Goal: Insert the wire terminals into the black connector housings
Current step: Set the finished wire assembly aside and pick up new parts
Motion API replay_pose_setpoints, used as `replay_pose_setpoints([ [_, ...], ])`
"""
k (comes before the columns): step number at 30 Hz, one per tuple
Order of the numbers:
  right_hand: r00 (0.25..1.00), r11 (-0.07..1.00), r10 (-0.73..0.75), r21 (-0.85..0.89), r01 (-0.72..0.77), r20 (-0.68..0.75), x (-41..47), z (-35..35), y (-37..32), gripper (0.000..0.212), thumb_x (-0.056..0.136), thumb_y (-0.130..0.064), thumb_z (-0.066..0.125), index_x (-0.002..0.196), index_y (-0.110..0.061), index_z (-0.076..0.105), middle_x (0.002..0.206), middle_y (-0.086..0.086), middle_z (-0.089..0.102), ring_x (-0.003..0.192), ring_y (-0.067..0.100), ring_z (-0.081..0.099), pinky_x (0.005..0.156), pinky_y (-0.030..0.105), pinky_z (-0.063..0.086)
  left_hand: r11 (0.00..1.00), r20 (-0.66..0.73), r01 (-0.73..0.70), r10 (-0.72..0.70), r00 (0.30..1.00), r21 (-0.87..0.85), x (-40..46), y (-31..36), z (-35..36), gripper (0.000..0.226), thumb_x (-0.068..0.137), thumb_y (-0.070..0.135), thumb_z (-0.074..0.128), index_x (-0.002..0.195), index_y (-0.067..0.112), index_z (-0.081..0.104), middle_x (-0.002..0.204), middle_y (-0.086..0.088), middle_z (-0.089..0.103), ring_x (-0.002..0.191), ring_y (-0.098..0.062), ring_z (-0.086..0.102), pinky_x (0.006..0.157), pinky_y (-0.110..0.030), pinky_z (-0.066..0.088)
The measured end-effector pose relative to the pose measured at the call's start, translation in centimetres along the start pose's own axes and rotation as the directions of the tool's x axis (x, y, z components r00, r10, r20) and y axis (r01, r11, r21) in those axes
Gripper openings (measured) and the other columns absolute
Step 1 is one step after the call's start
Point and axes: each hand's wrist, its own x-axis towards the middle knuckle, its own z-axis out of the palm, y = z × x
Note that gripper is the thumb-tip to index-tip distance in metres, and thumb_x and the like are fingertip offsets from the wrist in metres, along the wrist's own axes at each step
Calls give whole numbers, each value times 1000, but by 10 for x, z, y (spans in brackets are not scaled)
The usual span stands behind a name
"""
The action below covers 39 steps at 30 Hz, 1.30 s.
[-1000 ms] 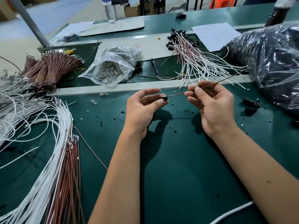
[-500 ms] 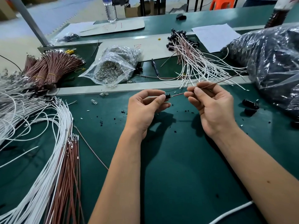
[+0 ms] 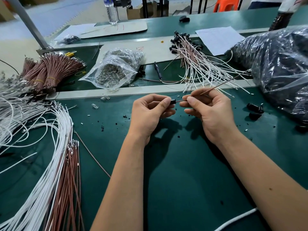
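Green matting covers the workbench (image 3: pixel 166 189) before you, smooth and speckled with small black crumbs. Your left hand (image 3: pixel 150 112) pinches a small black cylindrical plastic connector housing (image 3: pixel 173 102) between thumb and forefinger; the fingertips cover its near end, so only the short far end shows. Your right hand (image 3: pixel 210 109) pinches a thin brown insulated wire (image 3: pixel 221 84) just beside the housing, thumb and forefinger closed on it, the other fingers loosely curled beneath. The wire's tip meets the housing's open end; whether the terminal is seated inside cannot be told. Beyond your right hand the wire runs up and right, straight and slightly blurred, and its far end is lost against a large crinkled black plastic bag (image 3: pixel 275 67), itself cut off by the right edge.

At left, long glossy white wires (image 3: pixel 41 147) and brown wires with metal terminals (image 3: pixel 70 172) fan across the matting and leave the picture at the bottom edge. Behind them lie banded bundles of brown wire (image 3: pixel 50 70). A clear zip bag of small glassy parts (image 3: pixel 113 70) sits past a pale grey rail (image 3: pixel 133 90); its contents are too small to identify. A sheaf of white and brown wires already ending in black housings (image 3: pixel 191 59) lies further right, and loose black housings (image 3: pixel 255 109) rest near your right hand.
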Motion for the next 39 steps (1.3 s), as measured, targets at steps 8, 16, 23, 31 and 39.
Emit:
replay_pose_setpoints([
  [8,1000,999,-23,-28,22,-19,-1,0,0,17,90,5,72,91,-9,63,85,12,77,73,25,77,56,25,57,995,-44,-53,57,997,90,3,-3,1,13,99,12,64,98,3,74,76,-11,72,59,-17,66,58,-21,52],
  [16,998,996,-60,-67,58,-16,-1,0,2,16,89,2,75,90,-10,64,87,14,77,72,27,77,53,25,56,990,-38,-72,77,996,121,2,-5,1,18,96,20,69,88,7,76,72,-7,73,59,-17,66,57,-20,51],
  [23,997,994,-72,-81,71,-14,-1,0,2,17,88,1,77,92,-10,64,81,9,76,69,25,76,49,24,54,982,-77,-86,101,992,171,3,-8,5,24,95,27,71,86,5,76,69,-12,72,57,-18,67,54,-23,53],
  [31,999,997,-45,-61,44,-15,0,-2,1,20,86,3,78,89,-10,63,80,8,76,71,25,77,51,24,54,984,-4,-78,80,997,162,1,-9,8,9,90,16,77,92,8,78,76,-7,76,62,-16,69,61,-20,54],
  [39,998,999,-36,-9,36,-46,3,-4,1,20,86,1,78,87,-13,64,77,5,76,66,20,75,47,21,50,983,26,-117,115,993,140,-2,-7,10,13,86,0,77,96,8,79,79,-6,77,66,-15,68,65,-20,54],
])
